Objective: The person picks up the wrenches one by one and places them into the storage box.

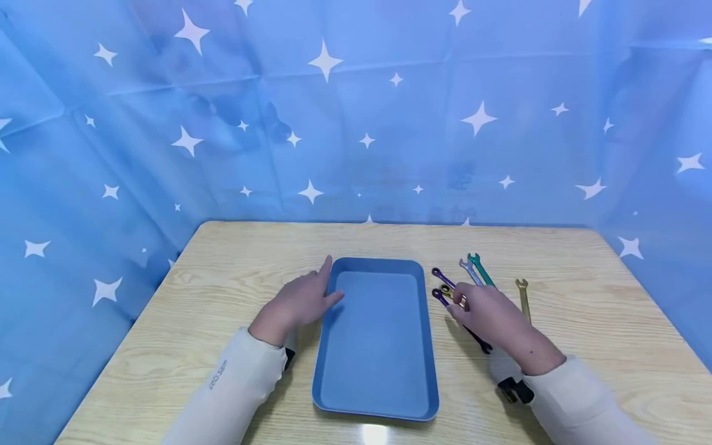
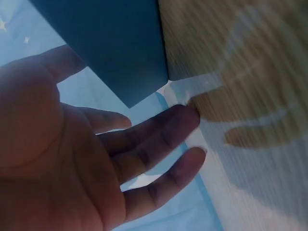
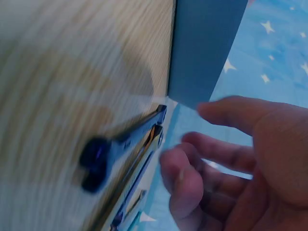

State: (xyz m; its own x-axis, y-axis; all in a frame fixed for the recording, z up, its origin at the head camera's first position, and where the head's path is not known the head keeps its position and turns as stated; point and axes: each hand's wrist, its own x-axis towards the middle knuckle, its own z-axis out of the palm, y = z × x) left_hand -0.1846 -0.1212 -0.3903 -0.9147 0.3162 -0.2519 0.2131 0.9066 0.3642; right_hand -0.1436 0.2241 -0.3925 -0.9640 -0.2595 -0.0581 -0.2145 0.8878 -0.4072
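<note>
My left hand (image 1: pixel 303 301) is at the left rim of a blue rectangular tray (image 1: pixel 378 346), index finger pointing forward and thumb over the rim. In the left wrist view its fingers (image 2: pixel 166 139) are spread beside the tray wall (image 2: pixel 115 43). Over a group of combination wrenches hovers my right hand (image 1: pixel 489 315), fingers loosely bent and nothing between them. Nearest to it is a dark purple wrench (image 3: pixel 98 161), lying flat. Beyond lie another purple wrench (image 1: pixel 442 275) and a gold one (image 1: pixel 447 289), both partly hidden by the hand.
Past the right hand lie a silver-blue wrench (image 1: pixel 470 271) and a green wrench (image 1: pixel 482 269). A separate gold wrench (image 1: pixel 524 300) is farther right. The light wood table (image 1: pixel 250 247) ends at a blue star-patterned curtain (image 1: pixel 389 136).
</note>
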